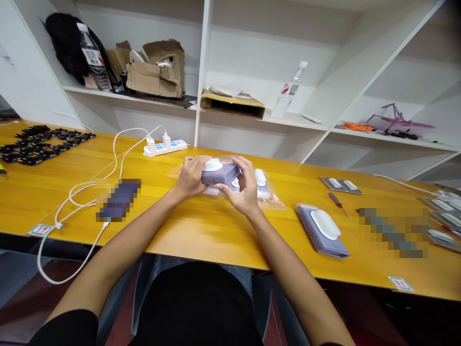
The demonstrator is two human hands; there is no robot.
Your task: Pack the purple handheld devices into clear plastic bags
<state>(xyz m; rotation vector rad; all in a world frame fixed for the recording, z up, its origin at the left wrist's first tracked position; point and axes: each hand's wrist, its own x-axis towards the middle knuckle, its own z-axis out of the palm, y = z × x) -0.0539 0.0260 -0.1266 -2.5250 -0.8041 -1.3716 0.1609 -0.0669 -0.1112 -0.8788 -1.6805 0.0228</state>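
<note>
Between both hands, a little above the table, is a lilac plastic housing (224,174) with a white oval part on its top. My left hand (192,177) grips its left end, fingers over the top. At the other end, my right hand (244,186) is curled round it, thumb below and fingers above. Beneath them lies a clear plastic bag (275,199) with white and lilac parts on or in it; the hands hide some of these. A second lilac housing with a white oval piece (326,224) rests on the table to the right.
A screwdriver (336,203) and a grey plate with white parts (341,185) lie to the right. Leftward are a phone (120,199), looping white cables and a power strip (165,147). Several black parts (39,144) cover the far left. Shelves with bottles and cardboard stand behind.
</note>
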